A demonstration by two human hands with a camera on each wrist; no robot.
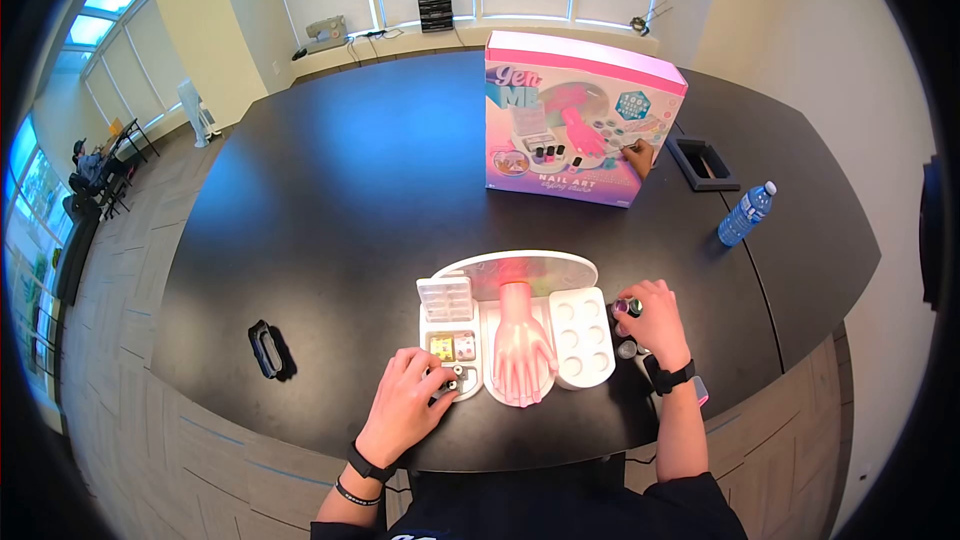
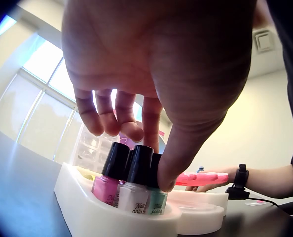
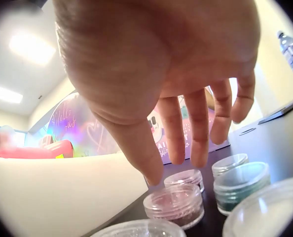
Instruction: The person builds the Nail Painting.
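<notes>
Tabletop (image 1: 330,240): left hand (image 1: 405,400) pinches green bottle (image 2: 158,201), likely steadying it, eight o'clock of model hand (image 1: 518,340); right hand (image 1: 652,318) released above jars (image 3: 173,205), three o'clock.

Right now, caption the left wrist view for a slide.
Left hand at pink, pale and green polish bottles in a white tray.

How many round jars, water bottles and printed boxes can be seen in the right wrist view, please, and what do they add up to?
Round jars: 6
Water bottle: 1
Printed box, partly hidden behind the hand: 1
Total: 8
</notes>
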